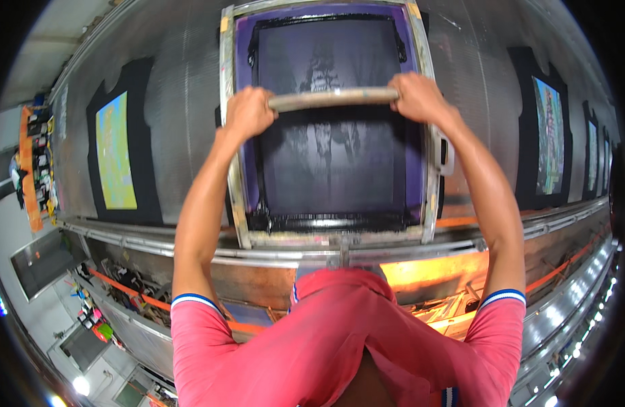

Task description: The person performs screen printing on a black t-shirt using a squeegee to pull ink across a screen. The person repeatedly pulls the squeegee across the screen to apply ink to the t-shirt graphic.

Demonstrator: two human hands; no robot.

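Both my arms stretch forward over a screen-printing frame (235,197) with a purple border and a dark mesh (333,180). A long wooden-handled squeegee (334,99) lies crosswise over the mesh, a little beyond its middle. My left hand (250,112) is closed round its left end, and my right hand (421,97) grips the right end. Black ink (329,222) forms a thick band along the near edge of the mesh, with more along the far edge and sides. A faint tree-like pattern shows in the mesh. The squeegee's blade is hard to make out beneath the handle.
Left of the frame, a black shirt (144,88) with a yellow-green print lies on the long grey table (183,156). Another black shirt (527,129) with a multicoloured print lies to the right, with more beyond. A metal rail (163,245) runs along the table's near edge.
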